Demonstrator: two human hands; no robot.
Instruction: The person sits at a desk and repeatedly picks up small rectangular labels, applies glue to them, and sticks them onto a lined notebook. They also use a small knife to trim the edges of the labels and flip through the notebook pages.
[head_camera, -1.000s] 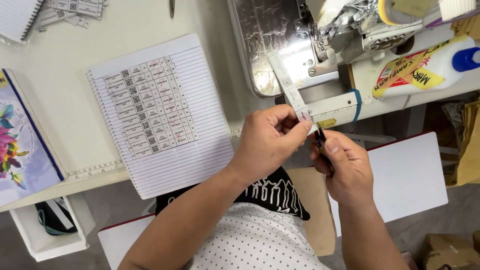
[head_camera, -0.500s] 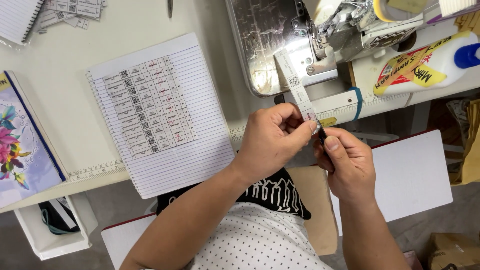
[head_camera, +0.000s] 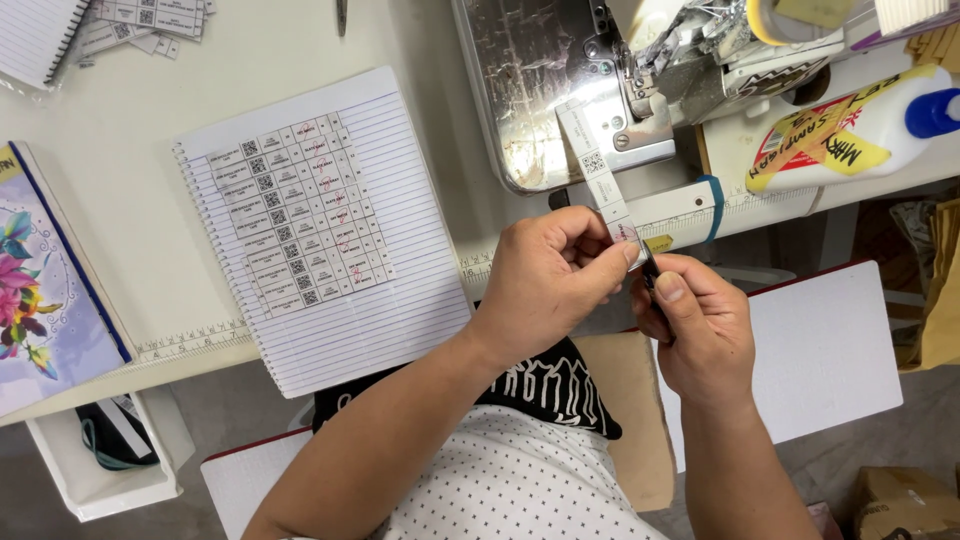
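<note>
My left hand (head_camera: 555, 275) pinches the near end of a narrow white label strip (head_camera: 594, 168) that runs up toward the sewing machine (head_camera: 690, 60). My right hand (head_camera: 695, 325) sits just right of it, fingers closed on a small dark tool (head_camera: 650, 272) held against the strip's end. Both hands hover at the table's front edge, below the machine's shiny metal plate (head_camera: 530, 80). Most of the tool is hidden by my fingers.
An open lined notebook (head_camera: 330, 230) covered with small printed labels lies to the left. A flowered book (head_camera: 45, 280) is at the far left, a white glue bottle (head_camera: 860, 130) at right. A white board (head_camera: 825, 350) and a small white bin (head_camera: 100, 470) sit below the table.
The label strip has tilted from nearly level to pointing up toward the machine. Both hands shifted slightly and stay together on its near end.
</note>
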